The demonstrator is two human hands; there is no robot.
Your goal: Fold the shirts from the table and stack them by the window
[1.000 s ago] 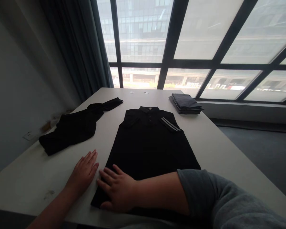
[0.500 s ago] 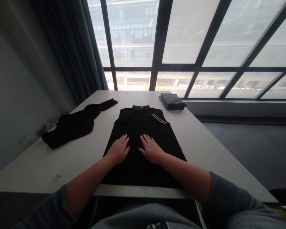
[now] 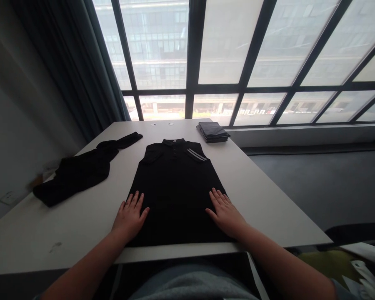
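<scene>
A black polo shirt [image 3: 175, 187] lies flat before me, its collar toward the window and its sleeves folded in over the front. Two pale stripes mark the folded sleeve at the right. My left hand [image 3: 130, 216] rests with spread fingers on the shirt's left edge, near the hem. On the opposite edge, my right hand [image 3: 223, 210] lies flat, fingers stretched out and thumb pointing inward. Neither hand grips the cloth.
The white table [image 3: 262, 208] carries a crumpled black garment [image 3: 81, 171] on the left. A stack of folded dark clothes [image 3: 213, 132] sits at the far right. Beyond the table are a large window [image 3: 218, 46] and a dark curtain [image 3: 65, 58].
Both hands have slid apart, from the middle of the shirt out to its side edges and closer to me. The view has turned slightly right.
</scene>
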